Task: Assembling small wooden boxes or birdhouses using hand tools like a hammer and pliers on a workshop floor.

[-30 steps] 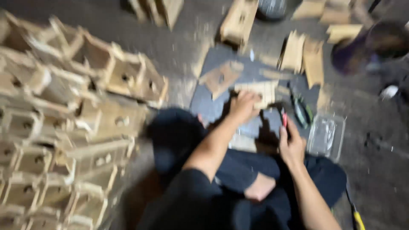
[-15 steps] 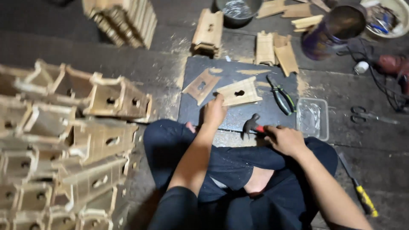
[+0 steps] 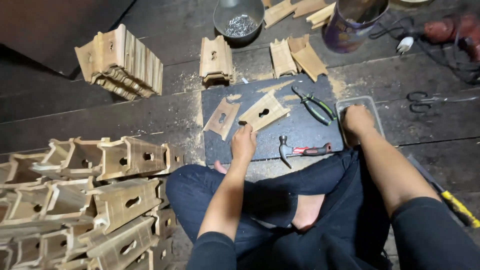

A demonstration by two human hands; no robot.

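My left hand (image 3: 243,142) rests at the near edge of a wooden plate with a keyhole cut-out (image 3: 264,111), fingertips touching it on the dark work board (image 3: 300,132). A second such plate (image 3: 222,118) lies just left of it. My right hand (image 3: 357,121) reaches into a clear plastic tray (image 3: 372,107); its fingers are curled down and what they touch is hidden. A hammer with a red and black handle (image 3: 305,149) lies loose on the board between my hands. Green-handled pliers (image 3: 313,104) lie beyond it.
Several finished wooden boxes (image 3: 90,200) are piled at the left. A stack of plates (image 3: 122,62) stands at back left, more plates (image 3: 216,60) ahead. A metal bowl of nails (image 3: 239,17), a purple can (image 3: 352,22), scissors (image 3: 430,99) and a drill (image 3: 452,27) lie beyond.
My right hand has let go of the hammer, which now lies on the board, and has moved right into the plastic tray. My left hand stays by the keyhole plate.
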